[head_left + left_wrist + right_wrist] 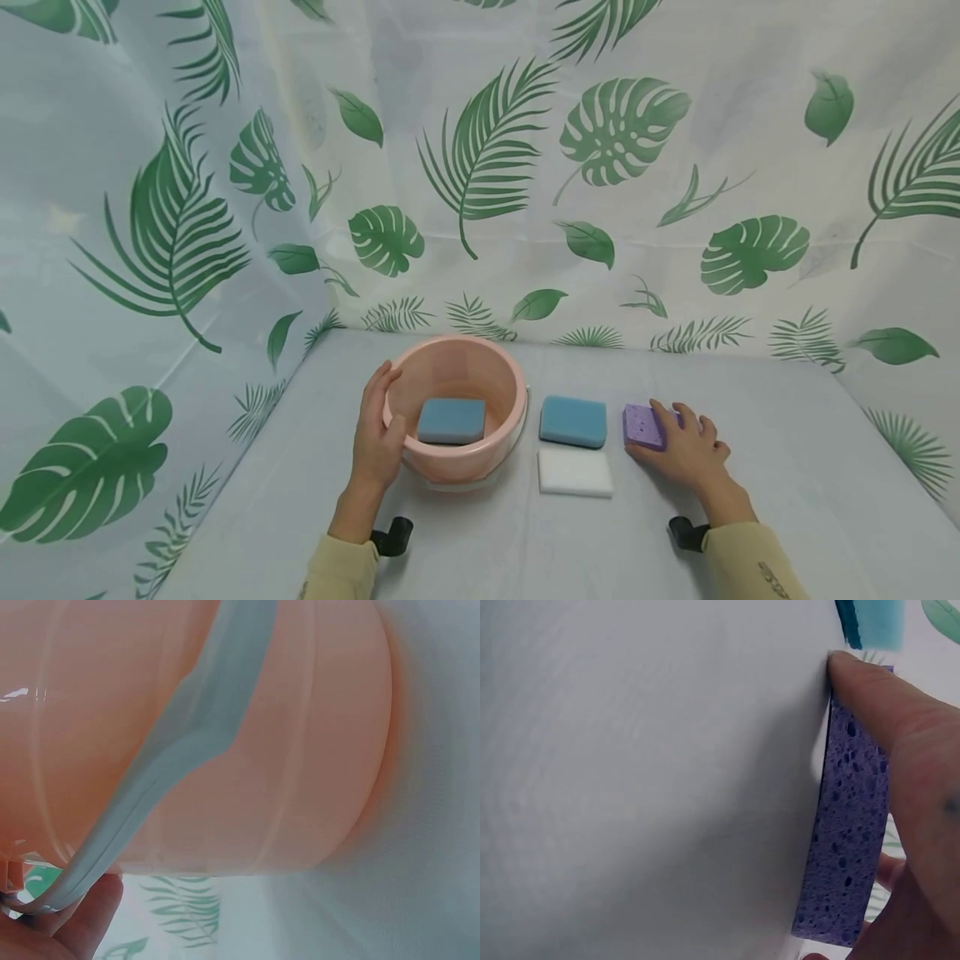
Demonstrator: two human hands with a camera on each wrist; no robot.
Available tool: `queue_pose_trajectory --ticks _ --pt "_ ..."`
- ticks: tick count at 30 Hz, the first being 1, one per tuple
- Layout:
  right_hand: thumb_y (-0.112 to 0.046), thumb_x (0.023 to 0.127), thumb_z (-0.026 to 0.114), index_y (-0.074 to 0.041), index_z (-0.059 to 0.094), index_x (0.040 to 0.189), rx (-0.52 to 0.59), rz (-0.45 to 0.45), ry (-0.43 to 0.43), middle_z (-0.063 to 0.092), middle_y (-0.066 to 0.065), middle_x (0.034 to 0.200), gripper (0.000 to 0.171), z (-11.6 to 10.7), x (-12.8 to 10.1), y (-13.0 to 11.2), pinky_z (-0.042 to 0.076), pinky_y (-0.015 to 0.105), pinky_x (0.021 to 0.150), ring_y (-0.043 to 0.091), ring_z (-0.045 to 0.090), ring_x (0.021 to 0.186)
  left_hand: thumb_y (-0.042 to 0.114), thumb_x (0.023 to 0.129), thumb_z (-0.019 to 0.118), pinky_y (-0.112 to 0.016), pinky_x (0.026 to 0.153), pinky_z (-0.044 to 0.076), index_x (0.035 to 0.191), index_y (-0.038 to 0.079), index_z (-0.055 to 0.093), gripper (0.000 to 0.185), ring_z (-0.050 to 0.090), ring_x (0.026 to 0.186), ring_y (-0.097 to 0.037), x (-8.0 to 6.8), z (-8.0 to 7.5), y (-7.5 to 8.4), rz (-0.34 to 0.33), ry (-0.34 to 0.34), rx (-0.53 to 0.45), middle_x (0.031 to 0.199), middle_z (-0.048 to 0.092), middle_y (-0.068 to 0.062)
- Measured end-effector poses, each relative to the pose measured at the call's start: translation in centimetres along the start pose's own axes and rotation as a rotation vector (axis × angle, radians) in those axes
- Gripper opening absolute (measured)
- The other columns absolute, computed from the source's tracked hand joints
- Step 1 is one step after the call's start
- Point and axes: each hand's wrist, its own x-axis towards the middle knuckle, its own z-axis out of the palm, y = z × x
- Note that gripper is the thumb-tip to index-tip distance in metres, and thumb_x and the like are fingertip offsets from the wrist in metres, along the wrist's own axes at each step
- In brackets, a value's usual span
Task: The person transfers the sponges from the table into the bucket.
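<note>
A pink bucket (453,464) with a pale handle (180,742) stands left of centre in the head view. My left hand (378,437) holds its left side at the rim, near the handle's end. Inside the bucket lies a blue sponge (452,419). My right hand (686,450) grips a purple sponge (641,427) on the table, thumb along the near side and fingers over the far side. The right wrist view shows the sponge's porous edge (845,832), with the thumb at its upper end.
Between bucket and right hand lie a second blue sponge (573,421) and, nearer me, a white sponge (575,472). The table (570,550) has a pale cover. Leaf-patterned sheeting (510,192) rises behind the table and on its left.
</note>
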Motion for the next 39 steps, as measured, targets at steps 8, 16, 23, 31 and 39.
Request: queue_pose_trajectory --ticks 8,16,23,31,39 --pt "-0.055 0.083 0.073 -0.003 0.031 0.152 0.015 0.0 -0.006 0.023 0.036 0.144 0.096 0.1 0.2 0.4 0.017 0.082 0.09 0.066 0.015 0.128 -0.003 0.082 0.044 -0.061 0.112 0.027 0.143 -0.001 0.049 0.061 0.031 0.146 -0.032 0.0 0.0 0.1 0.014 0.007 -0.013 0.157 0.035 -0.017" --pt "-0.057 0.082 0.073 -0.003 0.033 0.152 0.002 0.01 -0.016 0.026 0.037 0.142 0.097 -0.2 0.1 0.4 0.018 0.082 0.091 0.068 0.017 0.127 -0.002 0.082 0.043 -0.06 0.113 0.027 0.144 0.0 0.048 0.062 0.031 0.146 -0.03 0.0 0.0 0.1 0.002 -0.001 -0.008 0.158 0.035 -0.016" --pt "-0.058 0.082 0.073 -0.004 0.032 0.153 -0.005 0.027 -0.008 0.025 0.038 0.143 0.099 -0.7 -0.2 0.0 0.018 0.081 0.094 0.069 0.016 0.127 -0.001 0.082 0.043 -0.061 0.112 0.028 0.143 0.0 0.048 0.062 0.031 0.146 -0.031 0.0 0.0 0.1 0.002 -0.001 -0.008 0.157 0.035 -0.017" --pt "-0.053 0.083 0.075 -0.003 0.032 0.153 -0.013 0.037 0.024 0.025 0.038 0.142 0.096 -1.4 -0.6 -0.5 0.018 0.08 0.094 0.07 0.017 0.125 -0.002 0.082 0.042 -0.06 0.113 0.027 0.143 0.001 0.049 0.061 0.031 0.146 -0.029 -0.1 0.0 0.0 0.0 0.004 -0.01 0.158 0.035 -0.012" --pt "-0.051 0.084 0.074 -0.003 0.033 0.153 -0.007 0.014 0.062 0.026 0.038 0.141 0.093 -2.2 -1.0 -1.2 0.018 0.079 0.095 0.069 0.018 0.126 -0.001 0.082 0.042 -0.061 0.113 0.026 0.143 0.001 0.049 0.061 0.031 0.146 -0.03 0.0 0.0 0.0 -0.002 -0.002 -0.014 0.158 0.035 -0.012"
